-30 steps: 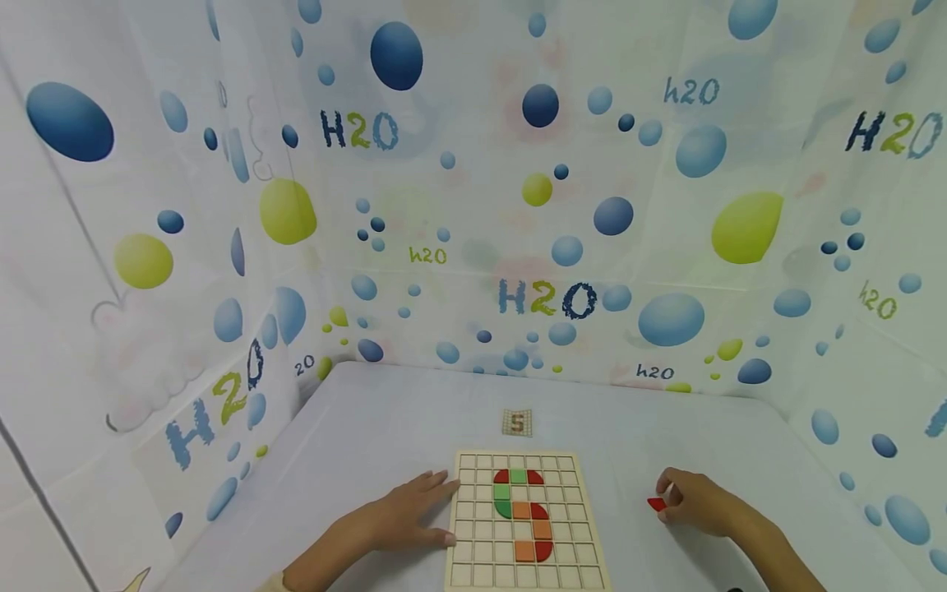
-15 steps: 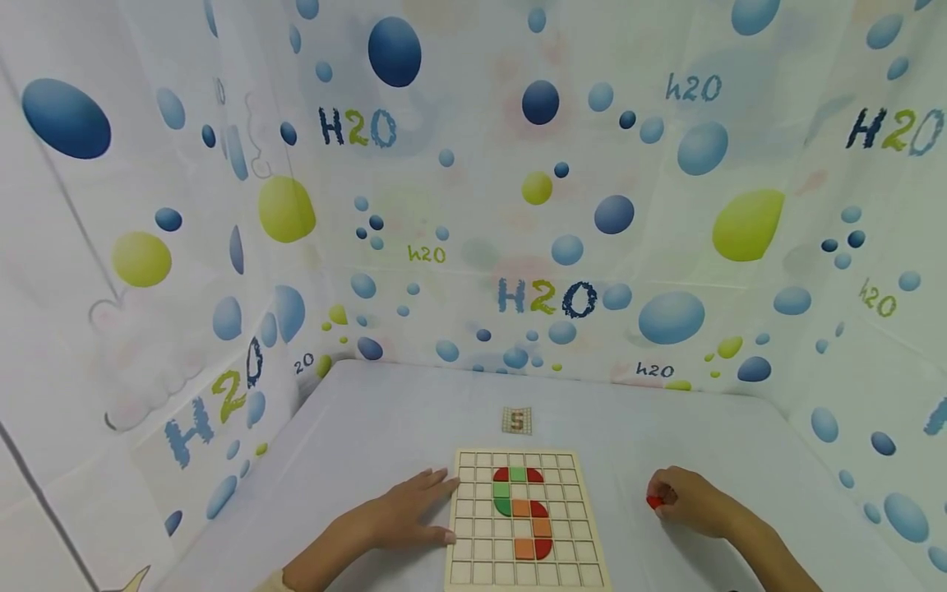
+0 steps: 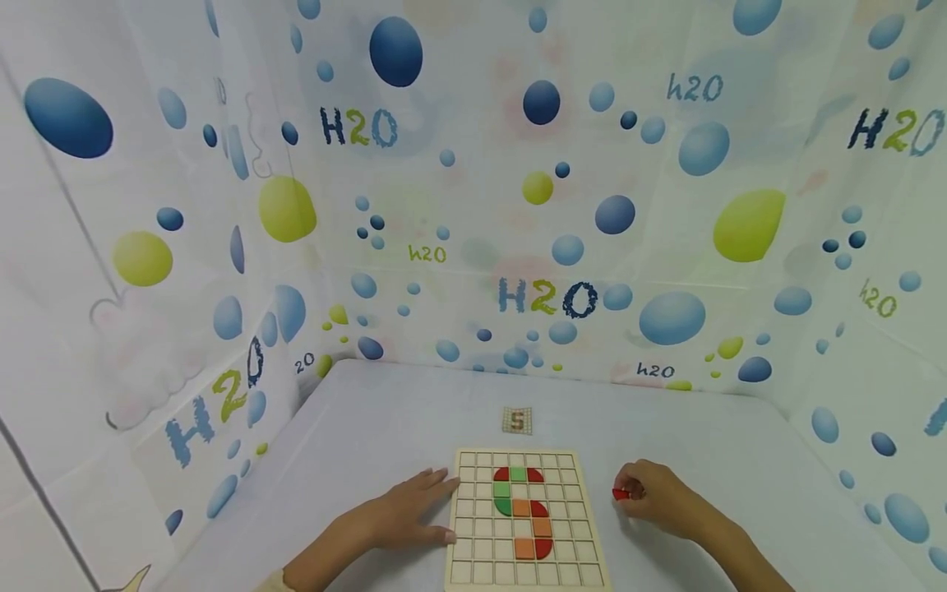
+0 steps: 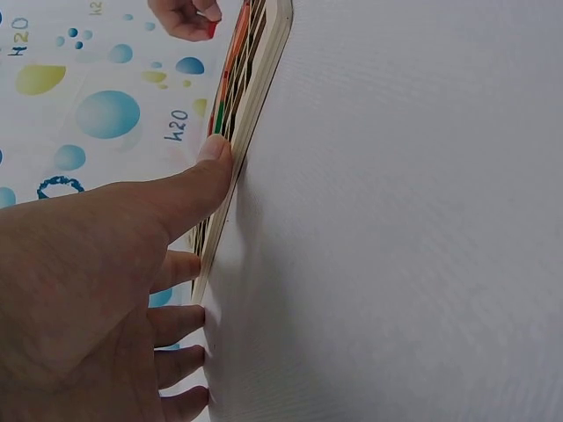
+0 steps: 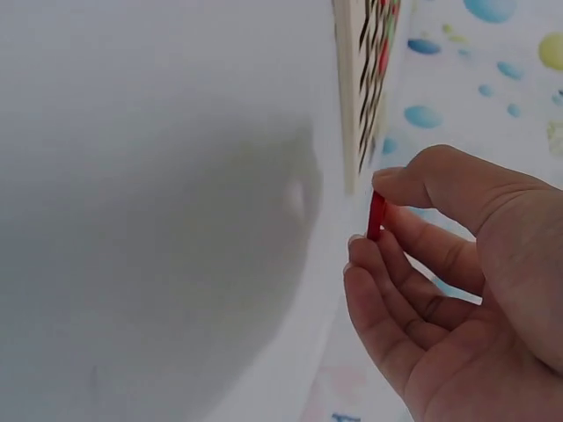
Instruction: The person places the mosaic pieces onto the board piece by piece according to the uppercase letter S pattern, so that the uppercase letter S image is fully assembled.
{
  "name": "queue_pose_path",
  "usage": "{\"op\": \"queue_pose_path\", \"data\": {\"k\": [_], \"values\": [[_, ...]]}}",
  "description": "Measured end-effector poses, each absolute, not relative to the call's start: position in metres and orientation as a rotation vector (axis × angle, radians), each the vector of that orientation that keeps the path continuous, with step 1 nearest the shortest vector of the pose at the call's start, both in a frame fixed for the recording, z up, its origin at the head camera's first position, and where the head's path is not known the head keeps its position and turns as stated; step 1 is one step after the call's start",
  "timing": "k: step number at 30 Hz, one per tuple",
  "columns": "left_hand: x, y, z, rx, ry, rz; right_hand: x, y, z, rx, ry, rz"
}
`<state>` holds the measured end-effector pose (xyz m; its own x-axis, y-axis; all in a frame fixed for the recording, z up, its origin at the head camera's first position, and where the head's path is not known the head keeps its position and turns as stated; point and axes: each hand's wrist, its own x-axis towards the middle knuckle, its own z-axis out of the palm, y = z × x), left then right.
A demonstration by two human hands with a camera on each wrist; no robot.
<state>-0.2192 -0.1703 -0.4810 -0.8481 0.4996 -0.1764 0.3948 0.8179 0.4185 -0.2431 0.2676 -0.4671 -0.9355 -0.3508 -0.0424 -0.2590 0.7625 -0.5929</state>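
A light wooden grid board [image 3: 473,526] lies on the table, with red, green and orange tiles [image 3: 542,527] set in its cells in an S-like curve. My left hand [image 3: 399,516] rests at the board's left edge, fingers spread and straight; in the left wrist view the thumb [image 4: 215,154] touches the rim. Right of the board, my right hand [image 3: 658,497] pinches a small red tile [image 3: 621,494] between thumb and fingers. The right wrist view shows this red tile [image 5: 376,216] edge-on, held above the table.
Behind the board lies a small card [image 3: 517,421] with a grid and an S-shaped figure. A white cloth covers the table [image 3: 399,403]. A curtain [image 3: 473,205] printed with blue and green drops and H2O lettering stands around the back and sides.
My right hand has taken up the red tile from the right and moved left with it, closer to the board. The left hand and the board stay in place.
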Motion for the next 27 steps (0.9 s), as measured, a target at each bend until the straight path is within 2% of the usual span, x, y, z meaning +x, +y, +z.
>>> {"op": "queue_pose_path", "data": {"k": [14, 27], "values": [[-0.219, -0.171, -0.482, 0.699, 2.739, 0.516, -0.223, 0.187, -0.464, -0.752, 2.7, -0.959], [-0.22, -0.169, -0.481, 0.686, 2.728, 0.521, -0.199, 0.125, -0.468, -1.101, 2.698, -0.718]]}}
